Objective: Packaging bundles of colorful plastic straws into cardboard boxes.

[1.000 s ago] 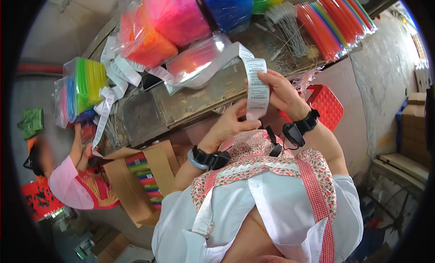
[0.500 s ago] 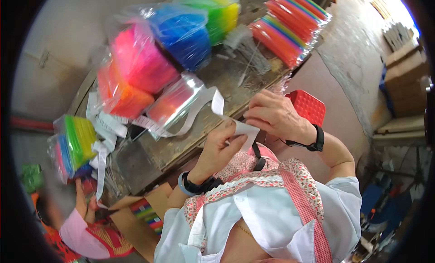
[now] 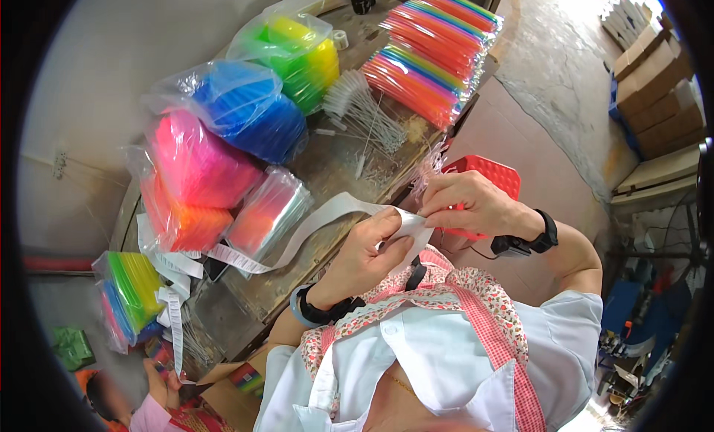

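A long white strip of labels (image 3: pixel 316 222) runs from the bench up into both my hands. My left hand (image 3: pixel 366 255) is closed around its near part, thumb and fingers pinching it. My right hand (image 3: pixel 470 206) pinches the strip's end between thumb and fingertips, just right of the left hand. Beside the strip on the bench lies a clear pack with orange-red contents (image 3: pixel 262 215). Behind it, clear bags hold orange (image 3: pixel 178 215), pink (image 3: pixel 195 151), blue (image 3: pixel 249 108) and green-yellow (image 3: pixel 297 68) thin sticks, possibly straws.
Packed rainbow-coloured straws (image 3: pixel 431 53) lie at the bench's far end, near a heap of thin white brushes (image 3: pixel 364 112). A red stool (image 3: pixel 483 170) stands beyond my right hand. At lower left, another person's hands (image 3: pixel 163 384) are near a hanging label strip (image 3: pixel 176 328) and an open carton (image 3: pixel 230 402).
My view has shifted, so the bench items appear lower and further left. The strip is drawn out straighter between bench and hands. My right hand has closed on its end beside the left.
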`<action>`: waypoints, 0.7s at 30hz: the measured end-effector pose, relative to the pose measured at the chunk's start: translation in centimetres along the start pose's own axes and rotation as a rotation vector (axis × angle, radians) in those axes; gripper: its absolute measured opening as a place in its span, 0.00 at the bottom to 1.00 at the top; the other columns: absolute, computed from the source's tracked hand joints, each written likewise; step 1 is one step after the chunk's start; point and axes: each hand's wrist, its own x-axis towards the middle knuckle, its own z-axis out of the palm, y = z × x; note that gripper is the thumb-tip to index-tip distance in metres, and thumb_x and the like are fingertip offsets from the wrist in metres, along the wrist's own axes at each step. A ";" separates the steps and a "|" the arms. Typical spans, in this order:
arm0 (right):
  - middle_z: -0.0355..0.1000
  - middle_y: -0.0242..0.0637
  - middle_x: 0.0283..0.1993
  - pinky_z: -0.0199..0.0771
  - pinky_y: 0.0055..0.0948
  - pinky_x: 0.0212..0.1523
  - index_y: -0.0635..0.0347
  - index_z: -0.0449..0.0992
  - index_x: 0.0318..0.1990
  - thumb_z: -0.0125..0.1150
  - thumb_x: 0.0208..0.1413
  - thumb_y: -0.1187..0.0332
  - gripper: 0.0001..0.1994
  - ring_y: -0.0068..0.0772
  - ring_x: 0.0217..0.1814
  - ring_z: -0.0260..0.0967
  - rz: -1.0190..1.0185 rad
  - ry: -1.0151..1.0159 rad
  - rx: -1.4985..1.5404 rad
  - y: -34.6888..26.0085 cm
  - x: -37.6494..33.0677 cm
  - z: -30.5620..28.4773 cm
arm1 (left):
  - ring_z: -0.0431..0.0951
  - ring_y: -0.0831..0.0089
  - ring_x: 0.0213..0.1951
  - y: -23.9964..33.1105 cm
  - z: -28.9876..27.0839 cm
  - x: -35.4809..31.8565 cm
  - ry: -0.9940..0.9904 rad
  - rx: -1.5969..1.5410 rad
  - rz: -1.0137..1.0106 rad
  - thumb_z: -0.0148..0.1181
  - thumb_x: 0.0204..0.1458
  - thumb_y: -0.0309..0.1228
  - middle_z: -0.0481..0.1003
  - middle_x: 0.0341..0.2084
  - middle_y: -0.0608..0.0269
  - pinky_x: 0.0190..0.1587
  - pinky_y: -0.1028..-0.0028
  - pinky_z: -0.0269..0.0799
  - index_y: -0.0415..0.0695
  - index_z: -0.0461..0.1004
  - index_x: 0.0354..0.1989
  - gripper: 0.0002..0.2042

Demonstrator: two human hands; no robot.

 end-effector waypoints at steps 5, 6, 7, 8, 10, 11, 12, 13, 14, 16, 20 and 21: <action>0.70 0.38 0.29 0.67 0.26 0.32 0.68 0.76 0.32 0.60 0.49 0.71 0.08 0.29 0.31 0.69 0.123 -0.109 0.230 3.5 1.3 -3.4 | 0.68 0.77 0.29 -1.4 0.5 3.7 -0.028 -0.201 -0.178 0.50 0.50 0.23 0.66 0.26 0.62 0.31 0.77 0.64 0.35 0.69 0.38 0.08; 0.70 0.38 0.28 0.67 0.26 0.31 0.68 0.76 0.32 0.59 0.50 0.70 0.08 0.27 0.30 0.68 0.148 -0.123 0.273 4.2 1.6 -4.1 | 0.68 0.78 0.30 -1.7 0.5 4.5 -0.022 -0.286 -0.228 0.50 0.50 0.24 0.67 0.26 0.64 0.32 0.77 0.65 0.35 0.69 0.38 0.08; 0.70 0.38 0.28 0.67 0.26 0.31 0.68 0.76 0.32 0.59 0.50 0.70 0.08 0.27 0.30 0.68 0.153 -0.130 0.287 4.8 1.9 -4.7 | 0.68 0.78 0.30 -1.9 0.6 5.1 -0.017 -0.291 -0.242 0.50 0.50 0.24 0.67 0.26 0.64 0.32 0.77 0.65 0.35 0.69 0.38 0.08; 0.70 0.37 0.27 0.67 0.25 0.30 0.68 0.76 0.31 0.59 0.50 0.70 0.08 0.24 0.30 0.68 0.214 -0.139 0.314 5.5 2.3 -5.4 | 0.69 0.79 0.31 -2.1 0.6 5.8 -0.028 -0.369 -0.289 0.49 0.51 0.24 0.68 0.28 0.65 0.33 0.78 0.65 0.35 0.69 0.40 0.09; 0.69 0.35 0.26 0.66 0.24 0.30 0.67 0.75 0.30 0.59 0.51 0.68 0.09 0.19 0.30 0.67 0.333 -0.158 0.366 7.0 2.9 -6.9 | 0.70 0.80 0.34 -2.5 0.6 6.9 -0.048 -0.527 -0.377 0.49 0.52 0.25 0.71 0.32 0.67 0.37 0.79 0.66 0.35 0.69 0.43 0.11; 0.69 0.35 0.26 0.66 0.24 0.30 0.67 0.75 0.30 0.59 0.51 0.68 0.09 0.19 0.30 0.67 0.337 -0.166 0.375 7.8 3.2 -7.7 | 0.70 0.80 0.34 -2.7 0.6 7.2 -0.042 -0.532 -0.387 0.49 0.52 0.25 0.71 0.32 0.67 0.37 0.79 0.66 0.35 0.69 0.43 0.11; 0.69 0.34 0.26 0.66 0.24 0.30 0.66 0.75 0.30 0.59 0.50 0.68 0.09 0.18 0.30 0.66 0.399 -0.122 0.387 9.0 3.5 -8.8 | 0.71 0.80 0.35 -3.1 0.4 7.6 -0.050 -0.569 -0.418 0.49 0.52 0.25 0.71 0.34 0.66 0.39 0.79 0.67 0.35 0.69 0.44 0.12; 0.69 0.33 0.25 0.66 0.24 0.29 0.65 0.76 0.30 0.60 0.50 0.67 0.09 0.16 0.30 0.65 0.461 -0.078 0.399 10.2 4.0 -9.9 | 0.71 0.80 0.36 -3.6 0.2 7.9 -0.056 -0.607 -0.448 0.49 0.52 0.25 0.72 0.36 0.66 0.41 0.79 0.67 0.35 0.69 0.46 0.13; 0.68 0.32 0.25 0.66 0.23 0.29 0.65 0.76 0.30 0.60 0.50 0.66 0.09 0.14 0.30 0.65 0.525 -0.026 0.407 11.4 4.4 -11.1 | 0.72 0.80 0.38 -4.1 0.0 8.2 -0.072 -0.644 -0.475 0.49 0.52 0.26 0.72 0.38 0.66 0.42 0.79 0.67 0.35 0.69 0.47 0.14; 0.69 0.32 0.25 0.67 0.24 0.28 0.64 0.76 0.29 0.60 0.49 0.65 0.09 0.16 0.30 0.66 0.531 0.077 0.082 14.5 5.9 -13.8 | 0.73 0.79 0.39 -4.9 0.1 8.3 -0.022 -0.693 -0.504 0.49 0.51 0.25 0.73 0.38 0.64 0.44 0.77 0.68 0.35 0.68 0.48 0.15; 0.71 0.35 0.29 0.70 0.29 0.26 0.61 0.74 0.23 0.58 0.50 0.63 0.11 0.30 0.29 0.70 0.118 0.409 -1.105 19.1 8.9 -15.2 | 0.74 0.75 0.41 -6.2 0.1 8.2 0.112 -0.788 -0.581 0.51 0.49 0.23 0.74 0.39 0.60 0.47 0.74 0.68 0.34 0.68 0.48 0.17; 0.71 0.35 0.29 0.70 0.29 0.26 0.61 0.74 0.23 0.58 0.50 0.63 0.11 0.30 0.29 0.70 0.115 0.404 -1.101 21.0 9.4 -15.1 | 0.74 0.75 0.41 -6.4 0.1 8.2 0.147 -0.789 -0.597 0.51 0.48 0.23 0.74 0.39 0.60 0.47 0.74 0.68 0.34 0.68 0.48 0.17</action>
